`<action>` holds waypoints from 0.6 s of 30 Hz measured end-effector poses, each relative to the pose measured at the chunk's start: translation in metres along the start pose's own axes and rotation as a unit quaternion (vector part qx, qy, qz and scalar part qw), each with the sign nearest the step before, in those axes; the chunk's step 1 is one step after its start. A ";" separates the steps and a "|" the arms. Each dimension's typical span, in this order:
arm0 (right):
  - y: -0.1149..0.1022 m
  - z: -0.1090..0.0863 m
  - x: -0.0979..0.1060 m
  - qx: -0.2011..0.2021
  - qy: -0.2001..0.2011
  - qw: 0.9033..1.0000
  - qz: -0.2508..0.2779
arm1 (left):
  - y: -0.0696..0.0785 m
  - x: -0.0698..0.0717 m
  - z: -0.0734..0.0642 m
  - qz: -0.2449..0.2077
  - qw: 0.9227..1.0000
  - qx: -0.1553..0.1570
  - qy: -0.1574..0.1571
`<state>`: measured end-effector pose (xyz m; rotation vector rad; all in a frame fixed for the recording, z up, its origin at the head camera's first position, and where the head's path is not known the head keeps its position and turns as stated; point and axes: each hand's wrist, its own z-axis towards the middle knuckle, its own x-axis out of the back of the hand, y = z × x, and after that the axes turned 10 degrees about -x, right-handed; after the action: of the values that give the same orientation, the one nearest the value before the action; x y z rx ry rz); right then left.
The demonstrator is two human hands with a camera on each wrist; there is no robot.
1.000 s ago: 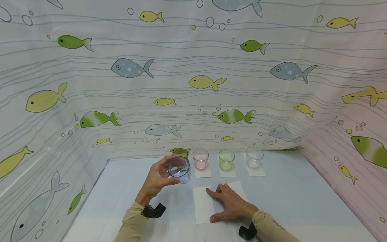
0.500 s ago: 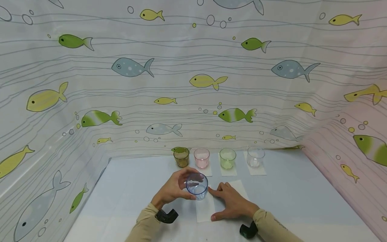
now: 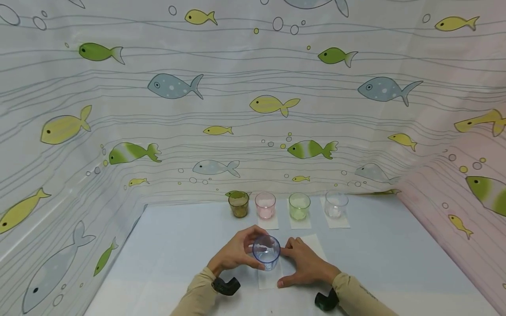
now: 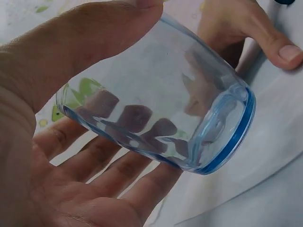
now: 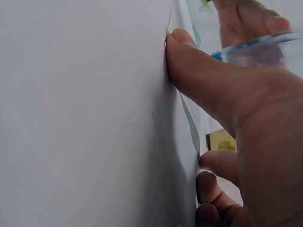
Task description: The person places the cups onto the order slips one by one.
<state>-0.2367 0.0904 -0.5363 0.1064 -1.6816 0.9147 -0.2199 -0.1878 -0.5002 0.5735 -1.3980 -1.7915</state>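
Observation:
My left hand (image 3: 233, 253) holds a clear cup with a blue rim (image 3: 266, 251), thumb on one side and fingers on the other. The cup is over the left part of a white paper sheet (image 3: 269, 281); whether its base touches the paper, I cannot tell. In the left wrist view the cup (image 4: 161, 71) lies between thumb and fingers, its thick blue-edged base toward the lower right. My right hand (image 3: 310, 265) rests on the paper right of the cup, thumb and index finger spread along it, the other fingers bent. Its index fingertip is close to the cup.
Along the back of the pale blue table (image 3: 178, 232) stand a brown cup (image 3: 239, 205), a pink cup (image 3: 265, 206), a green cup (image 3: 299, 207) and a clear cup (image 3: 336, 205). White paper strips (image 3: 300, 224) lie under the last three. Fish-print sheeting (image 3: 221, 145) surrounds the table.
My left hand has carried the blue-rimmed cup rightward and down, from left of the paper to over it beside my right hand. The right hand has stayed in place on the paper.

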 end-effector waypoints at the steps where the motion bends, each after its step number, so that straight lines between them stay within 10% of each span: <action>1: 0.000 0.000 0.000 0.002 0.001 1.000 -0.001 | -0.001 -0.001 0.000 0.004 1.000 0.008 -0.001; 18: -0.003 -0.002 0.002 -0.011 -0.009 1.000 0.009 | -0.009 -0.007 -0.001 0.061 0.997 0.037 -0.010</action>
<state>-0.2339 0.0905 -0.5331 0.0844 -1.7126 0.9111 -0.2177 -0.1819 -0.5094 0.4985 -1.4861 -1.6586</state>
